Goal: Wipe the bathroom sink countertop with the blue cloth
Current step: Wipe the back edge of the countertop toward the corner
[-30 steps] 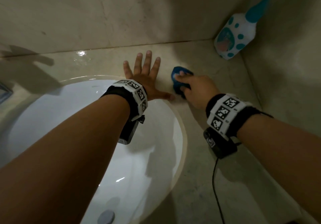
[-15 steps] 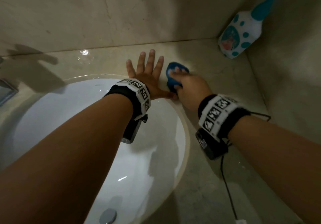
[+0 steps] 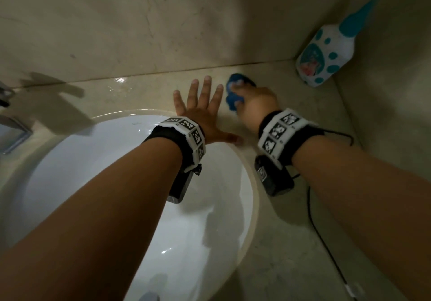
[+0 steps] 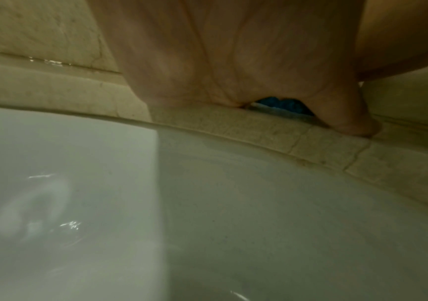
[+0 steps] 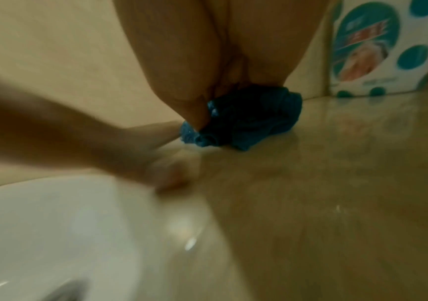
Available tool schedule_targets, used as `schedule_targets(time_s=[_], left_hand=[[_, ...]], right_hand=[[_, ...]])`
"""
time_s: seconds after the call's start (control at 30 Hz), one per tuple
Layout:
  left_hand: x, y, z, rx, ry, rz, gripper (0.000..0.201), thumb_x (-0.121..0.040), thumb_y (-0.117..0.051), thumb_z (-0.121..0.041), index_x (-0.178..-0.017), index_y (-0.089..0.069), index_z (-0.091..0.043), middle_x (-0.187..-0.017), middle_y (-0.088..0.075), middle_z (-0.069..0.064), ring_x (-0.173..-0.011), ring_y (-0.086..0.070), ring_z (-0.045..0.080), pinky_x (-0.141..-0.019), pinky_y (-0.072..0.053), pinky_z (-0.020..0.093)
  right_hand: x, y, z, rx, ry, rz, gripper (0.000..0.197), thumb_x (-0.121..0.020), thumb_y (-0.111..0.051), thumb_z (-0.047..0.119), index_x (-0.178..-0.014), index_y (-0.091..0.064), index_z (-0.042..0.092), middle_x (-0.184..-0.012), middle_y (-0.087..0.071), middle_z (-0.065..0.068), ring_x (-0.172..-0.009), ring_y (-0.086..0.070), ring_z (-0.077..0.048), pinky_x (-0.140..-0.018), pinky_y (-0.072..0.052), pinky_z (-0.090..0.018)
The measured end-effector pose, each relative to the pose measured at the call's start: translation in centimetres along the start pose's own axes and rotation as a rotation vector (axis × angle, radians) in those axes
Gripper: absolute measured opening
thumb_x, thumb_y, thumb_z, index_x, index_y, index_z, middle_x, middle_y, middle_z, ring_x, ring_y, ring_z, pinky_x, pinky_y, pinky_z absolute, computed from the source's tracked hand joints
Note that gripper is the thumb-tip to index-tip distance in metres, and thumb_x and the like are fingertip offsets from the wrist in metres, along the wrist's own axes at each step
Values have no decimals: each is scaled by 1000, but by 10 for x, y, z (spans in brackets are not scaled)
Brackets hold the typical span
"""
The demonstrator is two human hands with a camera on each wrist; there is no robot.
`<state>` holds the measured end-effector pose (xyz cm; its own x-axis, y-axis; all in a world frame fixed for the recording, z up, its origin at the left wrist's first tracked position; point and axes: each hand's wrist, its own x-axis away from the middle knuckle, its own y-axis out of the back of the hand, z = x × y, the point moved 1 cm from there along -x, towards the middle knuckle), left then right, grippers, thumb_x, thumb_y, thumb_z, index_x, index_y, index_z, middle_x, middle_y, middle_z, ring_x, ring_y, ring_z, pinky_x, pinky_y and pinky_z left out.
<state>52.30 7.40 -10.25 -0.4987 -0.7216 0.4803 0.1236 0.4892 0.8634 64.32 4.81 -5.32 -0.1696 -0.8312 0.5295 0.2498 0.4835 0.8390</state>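
The blue cloth (image 3: pixel 233 95) is bunched up on the beige countertop (image 3: pixel 291 242) behind the sink, near the back wall. My right hand (image 3: pixel 253 101) grips it from above, fingers curled over it; the right wrist view shows the cloth (image 5: pixel 249 122) wadded under my palm against the stone. My left hand (image 3: pixel 203 109) lies flat on the countertop just left of the cloth, fingers spread, thumb at the basin's rim. In the left wrist view a sliver of the cloth (image 4: pixel 282 104) peeks out beneath my palm (image 4: pixel 220 61).
The white basin (image 3: pixel 116 184) fills the lower left, its drain (image 3: pixel 149 297) at the bottom edge. A white bottle with teal dots (image 3: pixel 326 55) leans in the back right corner. A black cable (image 3: pixel 326 242) runs over the countertop on the right. A metal fixture (image 3: pixel 11 125) sits far left.
My right hand has slid the cloth along the countertop toward the back wall and slightly left. My left hand has stayed flat in place.
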Motion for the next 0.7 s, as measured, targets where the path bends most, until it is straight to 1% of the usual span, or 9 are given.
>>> schedule_targets(time_s=[0.07,0.13,0.17,0.23,0.3,0.4,0.53,0.6,0.7], left_hand=[[1,2,-1,-2,4,1,129,-57,-49,-88,-145,23,-29,-151,34,1,-139,30,28,-109,13,62],[2,2,-1,-3,2,-8,127,-57,-48,-88,-146,22,-29,-152,34,1,-140,30,28,-109,12,62],[2,2,0,-2,0,-5,128,-57,-49,-88,-145,23,-30,-151,35,1,-139,30,27,-109,13,62],[1,1,1,-2,-2,4,129,-56,-49,-89,-145,25,-31,-150,37,0,-139,31,27,-109,14,61],[1,0,1,-1,-5,9,129,-56,-48,-89,-144,26,-31,-149,38,0,-138,32,27,-109,15,61],[0,-2,2,0,-14,8,130,-54,-47,-91,-143,27,-31,-148,40,0,-138,34,27,-109,15,62],[-1,-2,2,7,-15,8,131,-53,-46,-91,-143,27,-30,-148,39,0,-137,34,27,-108,15,63],[0,-3,1,1,-14,8,131,-53,-46,-91,-143,27,-31,-149,39,0,-138,34,27,-108,14,63],[0,-1,0,-2,-1,16,131,-53,-48,-91,-144,26,-31,-149,38,0,-138,32,28,-109,13,63]], right_hand=[[17,-17,6,-33,85,-29,57,-99,-37,17,-151,-12,18,-159,-6,-3,-146,-14,-19,-115,-14,-27],[33,-27,-1,-96,128,-84,56,-97,-42,14,-149,-22,20,-158,-13,0,-145,-16,-16,-115,-13,-23],[37,-27,-7,-104,130,-73,56,-97,-44,13,-148,-23,21,-158,-15,0,-145,-18,-16,-115,-14,-23],[38,-18,-20,-75,77,-21,54,-98,-42,14,-148,-22,20,-157,-18,-1,-143,-24,-19,-113,-20,-27],[26,-5,-36,-30,-21,26,54,-100,-37,17,-149,-16,15,-157,-18,-6,-140,-28,-26,-110,-23,-31],[-2,10,-57,18,-133,57,57,-102,-28,21,-150,2,13,-159,0,-9,-144,-15,-28,-115,-15,-35],[-20,19,-61,-15,-181,13,59,-102,-30,21,-150,3,11,-159,3,-11,-145,-12,-30,-114,-15,-34],[-16,19,-53,-41,-169,11,62,-101,-34,19,-150,2,12,-159,2,-11,-144,-13,-30,-114,-15,-34],[6,4,-28,-66,-50,8,56,-100,-36,16,-150,-11,13,-159,-8,-8,-143,-20,-28,-114,-18,-34]])
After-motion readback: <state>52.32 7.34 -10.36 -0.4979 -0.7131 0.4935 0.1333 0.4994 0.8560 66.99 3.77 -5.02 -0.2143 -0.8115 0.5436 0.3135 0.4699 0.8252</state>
